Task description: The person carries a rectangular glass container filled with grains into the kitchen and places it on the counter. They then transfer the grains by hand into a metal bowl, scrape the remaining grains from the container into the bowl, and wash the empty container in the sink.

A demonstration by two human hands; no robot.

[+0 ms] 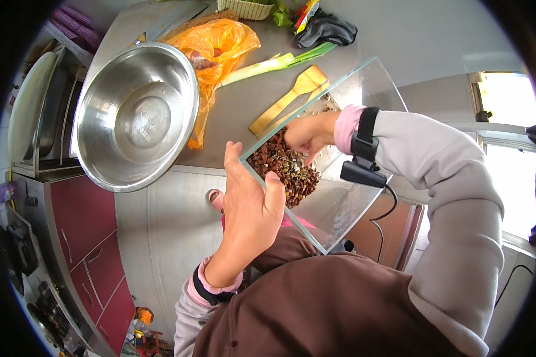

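Observation:
A clear glass tank (pixel 339 214) is tilted in front of me, with brown and yellowish gravel (pixel 279 165) heaped in its near left corner. My left hand (pixel 252 203) supports the tank's left edge, its palm and fingers against the outside of the glass. Inside the tank, my right hand (pixel 310 134) reaches into the gravel with bent fingers; whether it grips any stones is hidden. A stainless steel basin (pixel 143 117) stands to the left, holding a little liquid and a few specks. Behind the tank lies a wooden spatula (pixel 279 105) on the countertop.
An orange plastic bag (pixel 225 38) with meat lies beside a leek (pixel 268 66). Farther back are a cleaver (pixel 174 20), a dark grey cloth (pixel 326 33) and a cream basket (pixel 245 9). Red cabinets (pixel 82 223) stand at left; a cable (pixel 395 201) hangs from my right wrist device.

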